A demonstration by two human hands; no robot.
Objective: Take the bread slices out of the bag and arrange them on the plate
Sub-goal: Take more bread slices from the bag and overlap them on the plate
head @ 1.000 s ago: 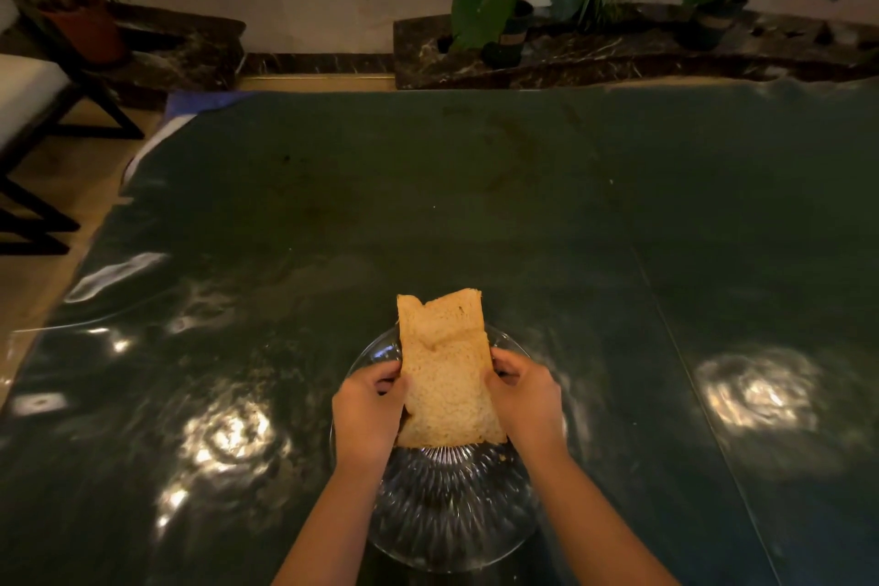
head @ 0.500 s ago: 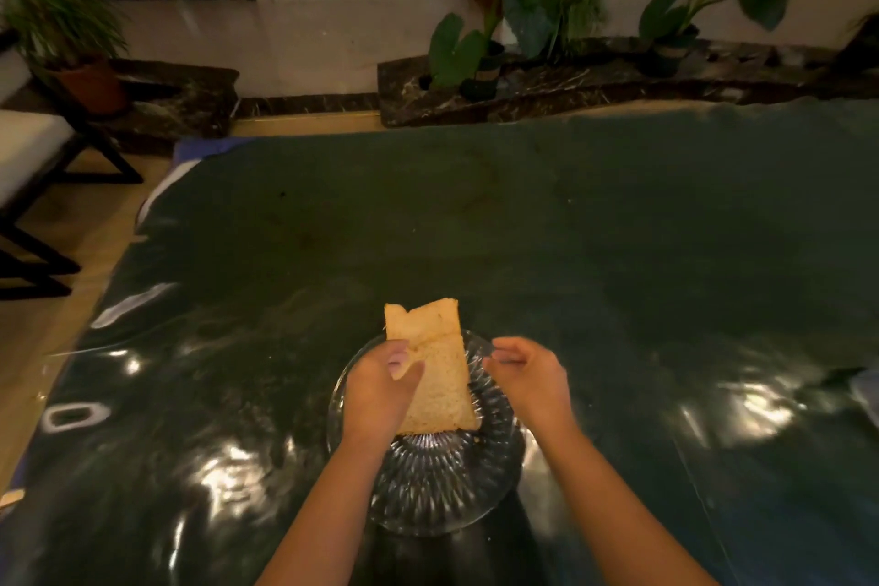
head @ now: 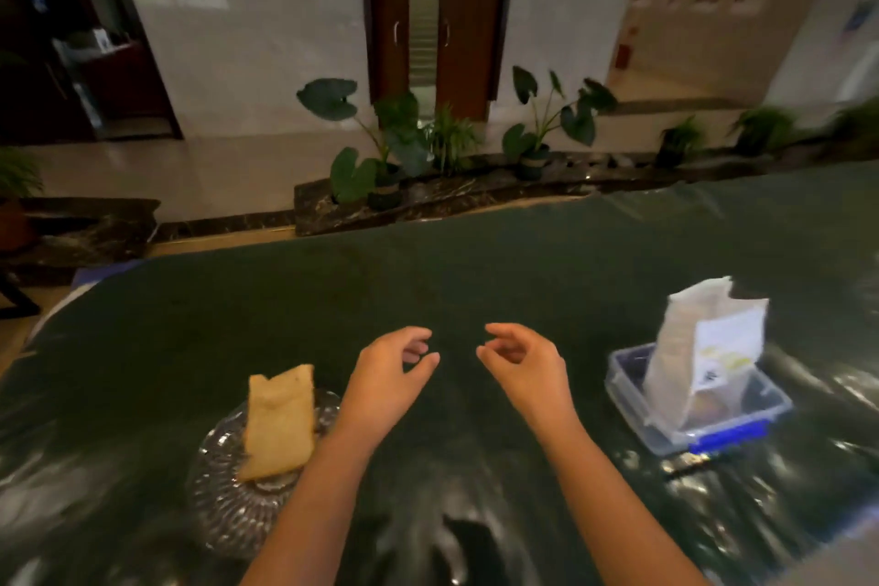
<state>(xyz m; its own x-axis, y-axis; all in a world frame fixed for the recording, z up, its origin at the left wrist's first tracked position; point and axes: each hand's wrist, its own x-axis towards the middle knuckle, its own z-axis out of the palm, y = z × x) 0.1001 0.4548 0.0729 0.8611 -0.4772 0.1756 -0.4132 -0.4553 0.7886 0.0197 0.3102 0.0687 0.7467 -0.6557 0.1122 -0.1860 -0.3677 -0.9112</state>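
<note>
Resting released on plate (head: 223, 481): bread (head: 279, 423)

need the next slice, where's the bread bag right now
In the head view the bread bag stands upright in a clear plastic container at the table's right, just beyond the right hand.

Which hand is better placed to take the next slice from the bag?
Probably the right hand. It is empty and nearer the bread bag, which stands in the clear box on the right. The left hand, also empty, is nearer the plate.
</note>
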